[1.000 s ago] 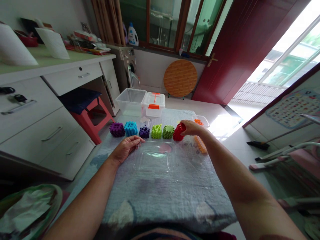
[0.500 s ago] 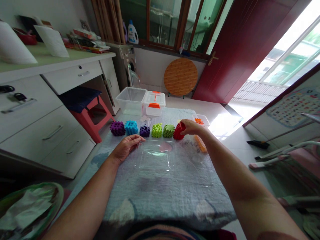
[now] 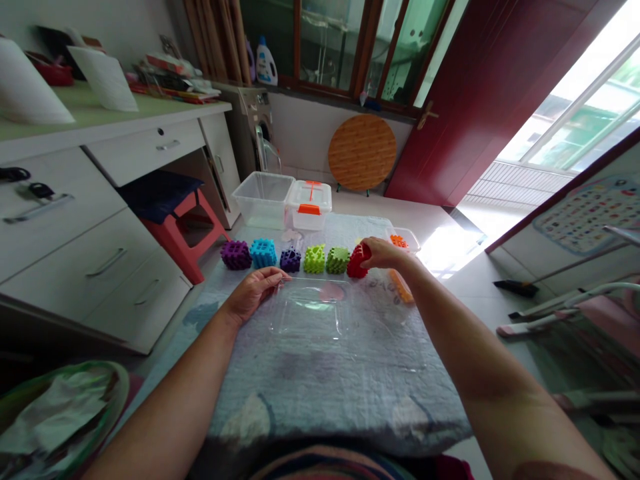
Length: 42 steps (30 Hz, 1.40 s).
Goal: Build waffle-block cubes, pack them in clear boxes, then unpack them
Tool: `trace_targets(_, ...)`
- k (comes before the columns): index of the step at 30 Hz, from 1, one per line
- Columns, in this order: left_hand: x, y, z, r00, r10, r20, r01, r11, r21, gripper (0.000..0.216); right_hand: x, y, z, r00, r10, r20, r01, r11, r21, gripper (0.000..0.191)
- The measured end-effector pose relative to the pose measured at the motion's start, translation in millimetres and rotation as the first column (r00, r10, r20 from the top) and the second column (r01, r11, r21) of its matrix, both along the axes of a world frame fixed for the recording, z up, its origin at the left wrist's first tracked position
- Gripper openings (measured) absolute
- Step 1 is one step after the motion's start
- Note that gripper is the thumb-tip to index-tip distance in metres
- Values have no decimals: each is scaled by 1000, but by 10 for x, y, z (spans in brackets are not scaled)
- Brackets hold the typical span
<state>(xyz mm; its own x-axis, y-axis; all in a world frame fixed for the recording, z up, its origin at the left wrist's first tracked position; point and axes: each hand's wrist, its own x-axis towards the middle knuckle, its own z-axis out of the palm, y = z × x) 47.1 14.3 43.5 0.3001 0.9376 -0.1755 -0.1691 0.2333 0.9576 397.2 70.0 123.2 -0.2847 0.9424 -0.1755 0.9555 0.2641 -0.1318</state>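
Observation:
My left hand [image 3: 258, 290] pinches the far left corner of a clear plastic tray [image 3: 313, 317] lying on the cloth-covered table. My right hand [image 3: 384, 253] grips a red block [image 3: 357, 261] with notched edges, which is at the right end of a row. Leftward along that row are a green block [image 3: 338, 260], a lime block [image 3: 315, 259], a dark purple block [image 3: 290, 259], a light blue block [image 3: 263, 253] and a purple block [image 3: 236, 255]. Beyond my right wrist, an orange piece [image 3: 398, 241] sits in a clear container [image 3: 411, 239].
An open clear bin [image 3: 264, 200] and a lidded box with orange latches [image 3: 311, 200] stand behind the blocks. An orange item [image 3: 401, 287] lies by my right forearm. A red stool [image 3: 187, 230] is left of the table [image 3: 320, 387], and a basket [image 3: 117, 393] stands at lower left.

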Motion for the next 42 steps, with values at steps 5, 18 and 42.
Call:
trace_targets(5, 3, -6, 10, 1000, -1, 1, 1, 1000, -3, 30, 20, 3, -21, 1000, -1, -4, 1, 1000, 13, 39)
trace_targets(18, -5, -6, -12, 1000, -2, 21, 3, 1000, -20, 30, 34, 8, -49, 1000, 15, 26, -16, 999, 37, 37)
trace_targets(42, 69, -59, 18, 999, -39, -20, 40, 997, 67, 29, -1477, -1111, 258, 953, 282, -108, -294, 949, -114, 34)
